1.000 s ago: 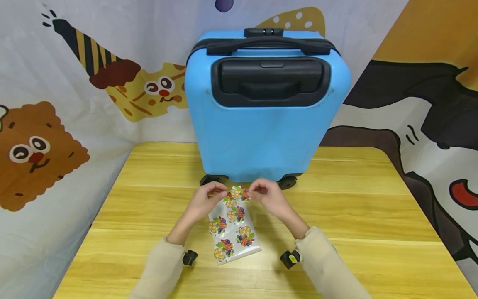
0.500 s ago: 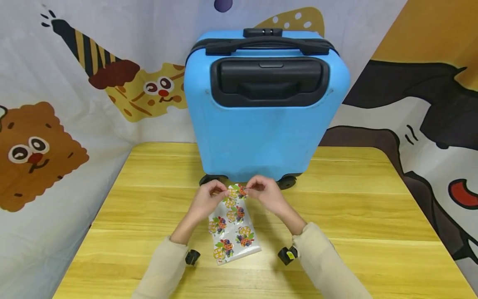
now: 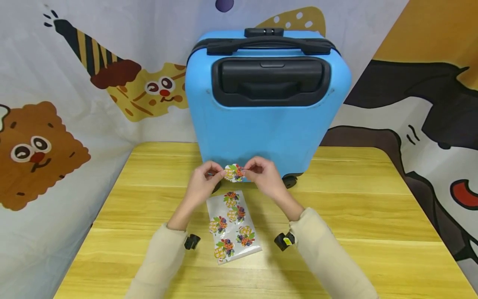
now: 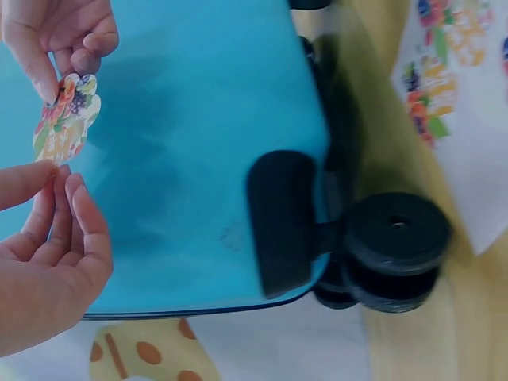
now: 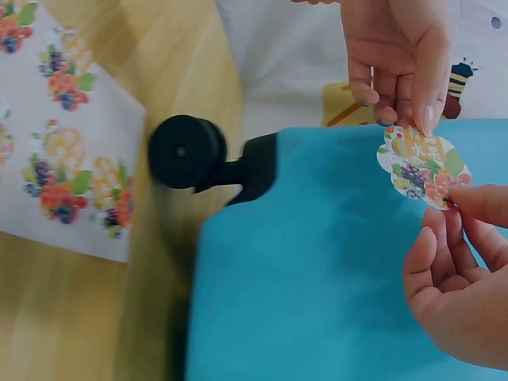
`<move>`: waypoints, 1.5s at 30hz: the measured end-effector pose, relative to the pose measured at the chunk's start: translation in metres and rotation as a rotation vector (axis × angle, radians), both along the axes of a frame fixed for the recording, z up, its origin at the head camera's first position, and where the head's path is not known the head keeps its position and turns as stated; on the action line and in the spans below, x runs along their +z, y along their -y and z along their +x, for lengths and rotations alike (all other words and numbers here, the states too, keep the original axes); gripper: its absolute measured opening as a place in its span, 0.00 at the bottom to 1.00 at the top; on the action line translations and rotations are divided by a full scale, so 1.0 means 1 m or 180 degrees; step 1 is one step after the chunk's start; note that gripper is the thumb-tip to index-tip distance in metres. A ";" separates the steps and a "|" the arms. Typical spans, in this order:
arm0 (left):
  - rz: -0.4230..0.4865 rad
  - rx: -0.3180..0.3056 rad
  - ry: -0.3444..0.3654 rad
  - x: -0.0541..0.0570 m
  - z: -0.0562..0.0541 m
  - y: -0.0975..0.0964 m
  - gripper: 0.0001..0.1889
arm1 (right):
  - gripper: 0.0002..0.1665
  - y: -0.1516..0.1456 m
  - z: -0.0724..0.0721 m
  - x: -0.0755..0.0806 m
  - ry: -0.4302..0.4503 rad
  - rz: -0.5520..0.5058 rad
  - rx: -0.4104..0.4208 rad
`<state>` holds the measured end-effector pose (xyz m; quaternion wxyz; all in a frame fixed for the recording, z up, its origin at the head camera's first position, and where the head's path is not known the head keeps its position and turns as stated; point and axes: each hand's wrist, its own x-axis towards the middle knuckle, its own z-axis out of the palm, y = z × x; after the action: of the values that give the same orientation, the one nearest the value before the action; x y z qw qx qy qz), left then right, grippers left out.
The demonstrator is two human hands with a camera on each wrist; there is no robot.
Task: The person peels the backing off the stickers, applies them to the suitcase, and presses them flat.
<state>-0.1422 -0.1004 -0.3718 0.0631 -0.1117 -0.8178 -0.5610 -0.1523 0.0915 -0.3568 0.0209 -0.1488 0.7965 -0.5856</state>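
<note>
A fruit-print sticker [image 3: 234, 172] with a scalloped edge is held up in front of the lower part of a blue suitcase [image 3: 261, 135]. Thumb and fingers of my left hand [image 3: 200, 185] pinch its left edge, while my right hand [image 3: 266, 178] pinches the opposite edge. Both wrist views show the sticker stretched between the two hands, its printed side visible. Below the hands, a white sticker sheet [image 3: 216, 204] with several more fruit stickers lies on the table.
The suitcase stands upright at the table's back, its black wheels [image 5: 186, 151] on the wooden table [image 3: 354, 199]. A black telescopic handle [image 3: 270, 79] is recessed near its top. Behind hangs a cartoon-printed cloth [image 3: 123, 124].
Both hands have lifted the sticker off the top of the sheet and moved it forward and up to the suitcase's lower front. The sheet stays where it was.
</note>
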 end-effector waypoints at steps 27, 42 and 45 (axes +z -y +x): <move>0.0312 0.0423 -0.0808 0.068 -0.015 0.003 0.05 | 0.02 0.023 -0.017 0.078 -0.0799 -0.0309 -0.0226; 0.0240 0.0518 -0.1127 0.085 -0.019 0.003 0.06 | 0.02 0.027 -0.015 0.097 -0.0911 -0.0197 -0.0497; 0.0201 0.0566 -0.1198 0.088 -0.020 0.002 0.06 | 0.02 0.029 -0.016 0.099 -0.0946 -0.0207 -0.0574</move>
<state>-0.1623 -0.1028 -0.2837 0.2675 -0.1399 -0.7802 -0.5479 -0.1679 0.0626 -0.2576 -0.1546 -0.1624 0.7815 -0.5822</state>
